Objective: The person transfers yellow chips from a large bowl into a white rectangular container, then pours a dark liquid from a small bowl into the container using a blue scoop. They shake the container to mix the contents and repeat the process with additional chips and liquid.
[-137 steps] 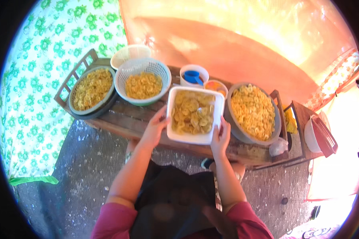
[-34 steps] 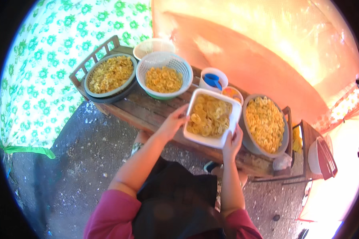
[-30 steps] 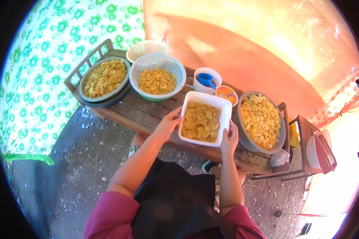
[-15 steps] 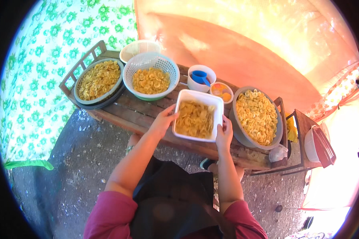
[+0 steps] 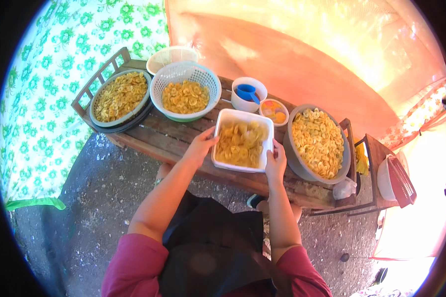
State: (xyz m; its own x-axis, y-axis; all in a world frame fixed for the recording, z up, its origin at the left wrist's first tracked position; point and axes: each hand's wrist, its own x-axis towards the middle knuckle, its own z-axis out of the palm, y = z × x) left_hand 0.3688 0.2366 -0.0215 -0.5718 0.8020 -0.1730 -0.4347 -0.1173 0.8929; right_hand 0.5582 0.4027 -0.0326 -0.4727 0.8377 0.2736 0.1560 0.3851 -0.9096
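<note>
Between both hands I hold a white square tub (image 5: pixel 243 116) above the front of the wooden bench. Inside it lie yellow-brown banana chips (image 5: pixel 239 150), blurred toward the far side. My left hand (image 5: pixel 201 145) is closed on the tub's left wall, and my right hand (image 5: pixel 276 160) grips its right wall, thumb along the rim. Behind it stands a pale basin with holes (image 5: pixel 211 103), part-filled with more chips. Right of my right hand, a large grey basin (image 5: pixel 350 153) is heaped with paler chips.
At the bench's left end a grey basin (image 5: pixel 95 119) full of chips rests in a darker one. A white bucket with a blue scoop (image 5: pixel 246 92) and a small round tub (image 5: pixel 274 112) stand behind. The slatted bench (image 5: pixel 176 141) has a raised end rail (image 5: pixel 100 76).
The chips have shifted inside the tub, some now bunched and blurred toward its far side. Both hands keep their hold, and the tub stays in nearly the same place.
</note>
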